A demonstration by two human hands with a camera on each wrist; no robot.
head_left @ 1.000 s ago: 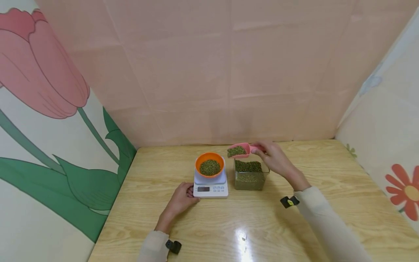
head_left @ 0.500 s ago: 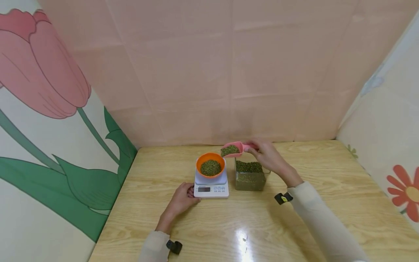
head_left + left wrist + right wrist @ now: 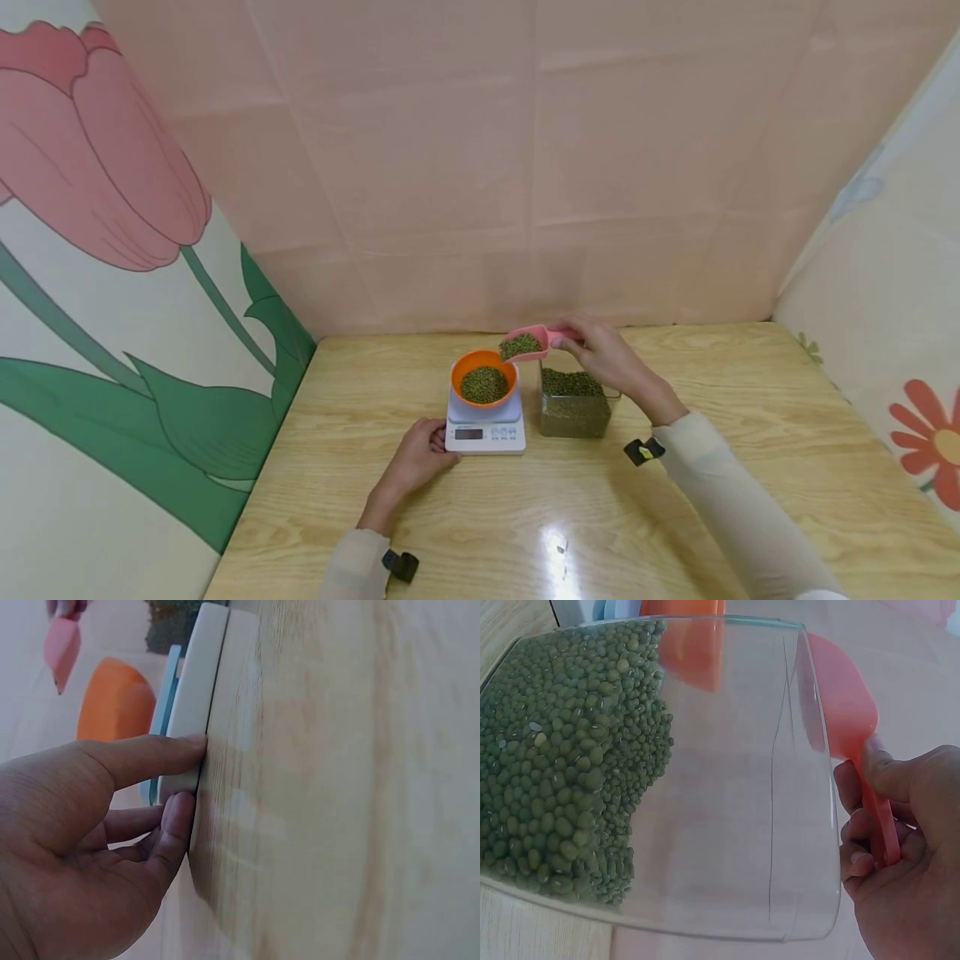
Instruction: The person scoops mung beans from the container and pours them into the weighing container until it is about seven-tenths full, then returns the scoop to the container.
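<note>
My right hand (image 3: 611,358) grips the handle of a pink scoop (image 3: 527,342) heaped with mung beans. The scoop's lip hangs at the right rim of an orange bowl (image 3: 459,379), which has mung beans in it and stands on a white kitchen scale (image 3: 485,439). My left hand (image 3: 416,457) holds the scale's front left corner; in the left wrist view the thumb lies along one edge and curled fingers touch the side. A clear container (image 3: 576,417) of mung beans stands right of the scale, under the right hand, and shows large in the right wrist view.
The wooden table (image 3: 495,525) ends at a pink-covered wall (image 3: 525,167) behind the scale. Painted flower walls stand at left and right. Small dark specks lie on the table near the front glare.
My right hand has carried the loaded scoop leftward from above the clear container to the bowl's rim. The left hand keeps its hold on the scale.
</note>
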